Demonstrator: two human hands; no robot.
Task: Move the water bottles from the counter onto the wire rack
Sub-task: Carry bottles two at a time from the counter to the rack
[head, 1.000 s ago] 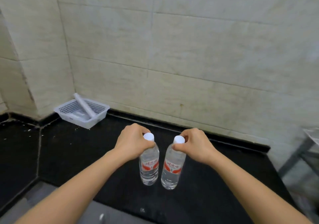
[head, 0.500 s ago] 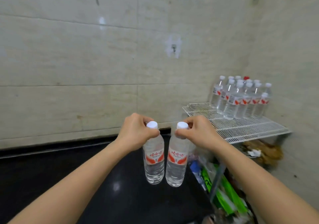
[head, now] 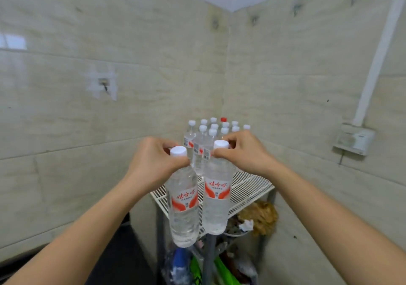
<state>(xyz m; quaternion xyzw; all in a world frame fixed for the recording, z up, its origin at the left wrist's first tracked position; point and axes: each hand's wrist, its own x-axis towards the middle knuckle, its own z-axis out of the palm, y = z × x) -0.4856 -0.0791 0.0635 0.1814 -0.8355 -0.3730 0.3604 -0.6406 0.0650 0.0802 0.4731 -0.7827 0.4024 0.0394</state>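
I carry two clear water bottles with white caps and red labels, both held by the neck in mid air. My left hand (head: 153,166) grips the left bottle (head: 184,205); my right hand (head: 243,153) grips the right bottle (head: 216,199). They hang side by side in front of the white wire rack (head: 248,188), which stands in the room's corner. Several more bottles (head: 211,135) stand grouped at the back of the rack, one with a red cap; my hands partly hide them.
Tiled walls meet in the corner behind the rack. Below the shelf lie a brownish bundle (head: 260,216) and green and blue packages (head: 193,267). The dark counter (head: 114,260) ends at lower left. A wall box (head: 353,138) and white conduit sit at right.
My view has swung right from the counter towards the rack. Both bottles, still held, have risen off the counter and travelled to just in front of the rack's shelf.
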